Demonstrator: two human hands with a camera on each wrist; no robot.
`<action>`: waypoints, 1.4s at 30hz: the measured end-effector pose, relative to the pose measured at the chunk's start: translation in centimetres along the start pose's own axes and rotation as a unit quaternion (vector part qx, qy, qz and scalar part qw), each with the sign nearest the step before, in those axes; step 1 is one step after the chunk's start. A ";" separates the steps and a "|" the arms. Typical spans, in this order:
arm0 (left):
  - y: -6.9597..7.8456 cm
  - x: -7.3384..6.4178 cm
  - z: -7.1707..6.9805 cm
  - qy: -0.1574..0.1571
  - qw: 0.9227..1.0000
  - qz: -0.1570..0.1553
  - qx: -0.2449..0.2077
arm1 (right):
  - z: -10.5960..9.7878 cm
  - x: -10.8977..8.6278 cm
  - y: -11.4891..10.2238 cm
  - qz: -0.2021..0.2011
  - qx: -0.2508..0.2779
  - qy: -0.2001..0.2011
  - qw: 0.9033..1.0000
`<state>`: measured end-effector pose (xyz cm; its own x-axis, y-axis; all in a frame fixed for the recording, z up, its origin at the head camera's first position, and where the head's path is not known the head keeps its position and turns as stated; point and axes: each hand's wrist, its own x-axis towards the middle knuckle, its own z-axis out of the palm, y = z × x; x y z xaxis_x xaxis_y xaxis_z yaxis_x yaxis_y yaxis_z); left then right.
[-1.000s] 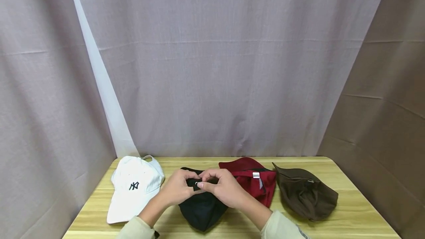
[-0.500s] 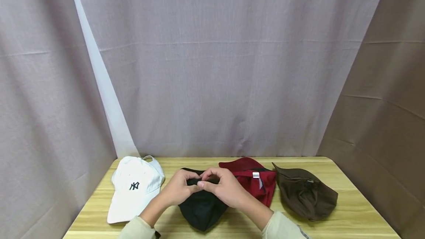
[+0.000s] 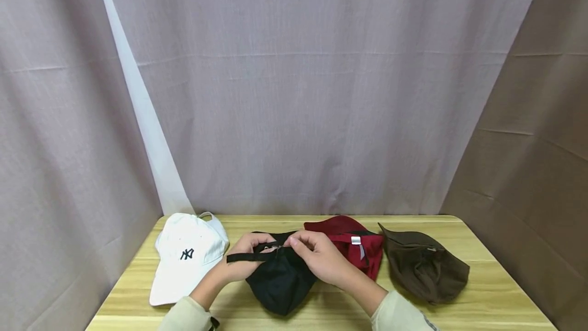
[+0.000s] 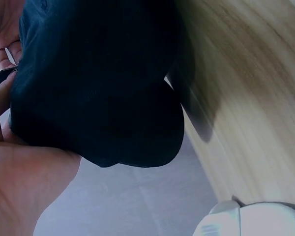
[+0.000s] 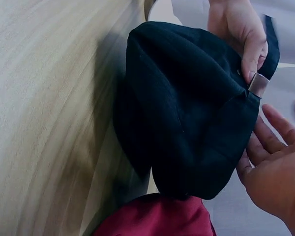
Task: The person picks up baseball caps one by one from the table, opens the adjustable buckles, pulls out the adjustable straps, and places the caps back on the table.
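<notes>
A black cap (image 3: pixel 282 285) is held up in front of me, crown toward me, with its back strap uppermost. My left hand (image 3: pixel 241 269) grips its back edge, thumb beside the metal buckle (image 5: pixel 258 84). The strap's loose end (image 3: pixel 243 257) sticks out leftward across that hand. On the other side, my right hand (image 3: pixel 326 259) holds the cap's edge near the buckle with bent fingers; its fingertips partly go behind the fabric in the right wrist view. The cap's brim (image 4: pixel 157 128) points away from me, over the wooden table (image 4: pixel 255 98).
To the left lies a white baseball cap (image 3: pixel 184 259) with a dark letter logo. Close on the right is a dark red cap (image 3: pixel 363 254), its strap toward me. A brown cap (image 3: pixel 427 269) lies further right. Grey curtains (image 3: pixel 294 91) hang behind the table.
The hands have drawn slightly apart at the strap. Its loose end now sticks out to the left over my left hand, and the buckle area shows between the fingers.
</notes>
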<state>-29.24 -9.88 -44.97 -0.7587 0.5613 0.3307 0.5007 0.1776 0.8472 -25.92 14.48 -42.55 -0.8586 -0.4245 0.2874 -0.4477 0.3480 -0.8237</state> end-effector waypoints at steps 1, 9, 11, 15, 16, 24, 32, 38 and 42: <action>0.0 0.0 0.0 -0.002 1.000 0.005 -0.008 | 0.0 0.0 -0.1 0.007 -0.005 -0.002 1.000; -0.1 -0.1 0.3 -0.007 1.000 0.024 -0.018 | 0.8 -0.1 -0.5 0.046 -0.033 -0.005 0.998; -0.1 -0.1 0.4 -0.011 0.999 0.025 -0.024 | 1.0 -0.1 -0.6 0.040 -0.038 0.002 0.998; -0.1 -0.1 0.5 -0.016 0.999 0.022 -0.030 | 1.3 0.0 -0.8 0.027 -0.044 0.013 0.999; -0.1 -0.1 0.5 -0.017 0.999 0.021 -0.031 | 1.4 0.0 -0.9 0.024 -0.047 0.014 0.999; -0.2 0.1 0.4 -0.023 0.999 0.026 -0.037 | 1.7 0.0 -1.1 0.008 -0.069 0.014 0.997; -0.1 0.0 0.3 -0.021 0.999 0.025 -0.042 | 2.0 0.5 -0.8 -0.001 -0.075 0.024 0.997; -0.2 0.0 0.3 -0.015 0.999 0.016 -0.048 | 1.8 0.6 -0.7 0.011 -0.044 0.025 0.999; -0.4 0.1 0.2 -0.020 0.998 0.021 -0.049 | 1.7 0.7 -0.7 0.017 -0.036 0.022 0.999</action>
<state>-29.38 -9.74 -45.37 -0.7199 0.5989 0.3509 0.4862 0.0742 0.8707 -25.80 12.47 -42.60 -0.8828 -0.3754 0.2823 -0.4340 0.4221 -0.7959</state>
